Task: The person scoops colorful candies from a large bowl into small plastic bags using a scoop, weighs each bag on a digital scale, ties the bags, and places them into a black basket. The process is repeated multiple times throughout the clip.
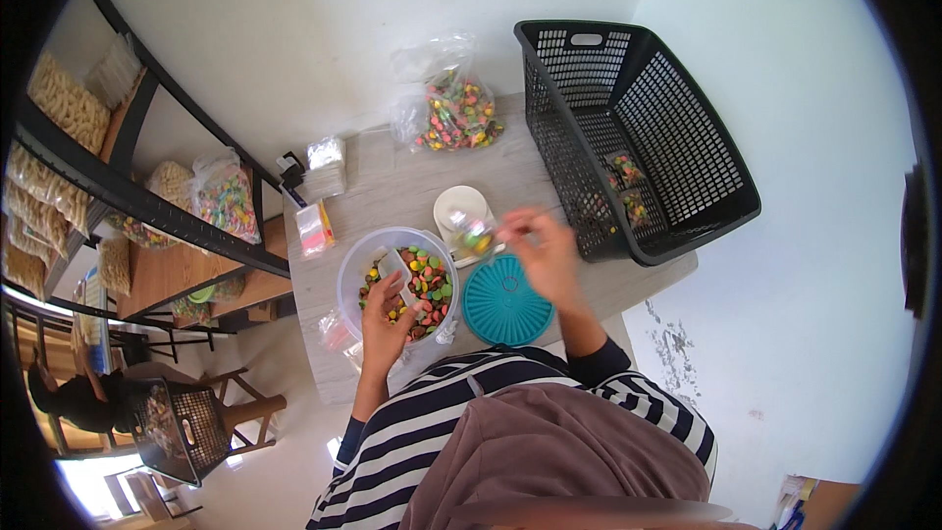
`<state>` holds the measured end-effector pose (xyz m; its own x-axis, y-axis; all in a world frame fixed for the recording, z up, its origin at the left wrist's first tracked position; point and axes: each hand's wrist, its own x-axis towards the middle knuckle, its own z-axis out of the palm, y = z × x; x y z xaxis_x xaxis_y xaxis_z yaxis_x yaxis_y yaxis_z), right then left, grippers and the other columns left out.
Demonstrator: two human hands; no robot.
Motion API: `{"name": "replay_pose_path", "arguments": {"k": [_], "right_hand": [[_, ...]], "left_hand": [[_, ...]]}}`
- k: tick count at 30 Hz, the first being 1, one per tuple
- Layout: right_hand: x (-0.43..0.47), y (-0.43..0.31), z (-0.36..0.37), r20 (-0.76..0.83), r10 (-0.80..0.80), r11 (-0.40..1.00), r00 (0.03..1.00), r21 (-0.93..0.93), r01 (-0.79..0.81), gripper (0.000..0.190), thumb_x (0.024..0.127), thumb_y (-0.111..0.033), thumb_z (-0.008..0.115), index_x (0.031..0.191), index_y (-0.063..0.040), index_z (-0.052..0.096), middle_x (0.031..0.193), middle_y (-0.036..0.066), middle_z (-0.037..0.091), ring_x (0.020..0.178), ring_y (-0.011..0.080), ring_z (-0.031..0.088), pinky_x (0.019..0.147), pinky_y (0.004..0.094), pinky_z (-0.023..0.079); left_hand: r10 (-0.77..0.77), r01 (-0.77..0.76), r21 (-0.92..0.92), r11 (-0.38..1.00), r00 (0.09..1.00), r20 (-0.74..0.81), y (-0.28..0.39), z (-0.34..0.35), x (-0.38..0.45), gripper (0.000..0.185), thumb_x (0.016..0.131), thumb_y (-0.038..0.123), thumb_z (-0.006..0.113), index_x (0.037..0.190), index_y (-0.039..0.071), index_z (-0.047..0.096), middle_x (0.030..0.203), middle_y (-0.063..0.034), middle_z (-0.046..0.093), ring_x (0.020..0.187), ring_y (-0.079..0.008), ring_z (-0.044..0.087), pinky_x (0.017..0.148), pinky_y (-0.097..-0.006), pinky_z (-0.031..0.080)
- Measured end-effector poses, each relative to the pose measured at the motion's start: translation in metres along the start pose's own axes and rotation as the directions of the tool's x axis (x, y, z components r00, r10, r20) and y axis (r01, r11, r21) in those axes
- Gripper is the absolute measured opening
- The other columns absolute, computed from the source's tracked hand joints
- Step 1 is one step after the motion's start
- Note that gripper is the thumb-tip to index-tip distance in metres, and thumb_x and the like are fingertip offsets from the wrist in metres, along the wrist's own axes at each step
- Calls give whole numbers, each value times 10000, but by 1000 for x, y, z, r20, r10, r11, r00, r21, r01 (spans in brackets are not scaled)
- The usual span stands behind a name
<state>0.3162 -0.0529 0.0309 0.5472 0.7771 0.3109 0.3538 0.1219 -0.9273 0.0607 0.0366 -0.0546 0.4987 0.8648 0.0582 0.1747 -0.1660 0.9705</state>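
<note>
In my right hand (pixel 541 246), blurred by motion, is the edge of a small clear bag of colourful candies (pixel 475 237), held over a white kitchen scale (pixel 460 207). My left hand (pixel 386 324) is over a round translucent tub (pixel 352 265) of colourful, button-shaped candies (pixel 434 283). Its fingers are at a white plastic scoop (pixel 397 272) lying in the candies; whether they grip it I cannot tell. A round teal lid (pixel 508 302) lies right of the tub, below my right hand. Several filled small bags (pixel 627 169) lie inside a black plastic basket (pixel 567 114).
A large clear bag of candies (pixel 460 110) stands by the wall. Stacks of empty clear bags (pixel 325 169) and a small pack (pixel 314 228) lie at the table's left. Shelves with bagged goods (pixel 224 195) stand at left. Beyond them a person (pixel 81 401) sits near another basket (pixel 180 427).
</note>
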Motion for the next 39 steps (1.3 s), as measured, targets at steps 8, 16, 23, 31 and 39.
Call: {"name": "replay_pose_path", "arguments": {"k": [8, 16, 23, 31, 39], "right_hand": [[34, -5, -118, -642, -214, 971, 736, -220, 91, 142, 896, -41, 701, 1023, -20, 642, 962, 50, 654, 853, 132, 617, 798, 262, 497], [27, 17, -155, -596, -178, 698, 783, -638, -327, 226, 961, -121, 601, 1158, -27, 660, 1147, 120, 691, 989, 262, 649, 864, 368, 499], [23, 17, -132, -475, -288, 740, 831, -661, -122, 254, 950, -126, 625, 1185, -39, 670, 1263, 105, 659, 1106, 238, 626, 870, 332, 496], [28, 0, -101, -357, -369, 732, 858, -680, 32, 183, 946, -102, 622, 1096, -24, 694, 1230, 99, 661, 1102, 217, 626, 856, 318, 501], [17, -16, -25, -59, -325, 827, 944, -502, 253, 161, 920, -30, 616, 1061, -10, 693, 1189, 110, 666, 1066, 234, 635, 901, 322, 495]], "left_hand": [[-4, -17, -93, 996, 974, -225, -9, -34, 2, 254, 927, 15, 647, 1178, -23, 627, 1148, -119, 644, 1077, -200, 643, 944, -317, 510], [89, -20, 157, 987, 888, -450, -23, -80, -11, 242, 902, 34, 667, 1142, 4, 658, 1110, -112, 667, 1044, -217, 643, 925, -330, 497], [140, 73, 367, 927, 841, -522, -37, -114, -46, 214, 847, 34, 703, 1061, 35, 699, 1062, -133, 687, 983, -277, 649, 854, -336, 492], [-53, 237, 295, 926, 854, -517, -107, -106, -94, 159, 774, 17, 750, 924, 18, 699, 896, -120, 682, 813, -254, 665, 741, -334, 531], [-161, 388, 270, 881, 783, -600, -169, -68, -102, 392, 747, 109, 804, 1094, 21, 646, 924, -116, 694, 799, -247, 676, 733, -360, 544]]}}
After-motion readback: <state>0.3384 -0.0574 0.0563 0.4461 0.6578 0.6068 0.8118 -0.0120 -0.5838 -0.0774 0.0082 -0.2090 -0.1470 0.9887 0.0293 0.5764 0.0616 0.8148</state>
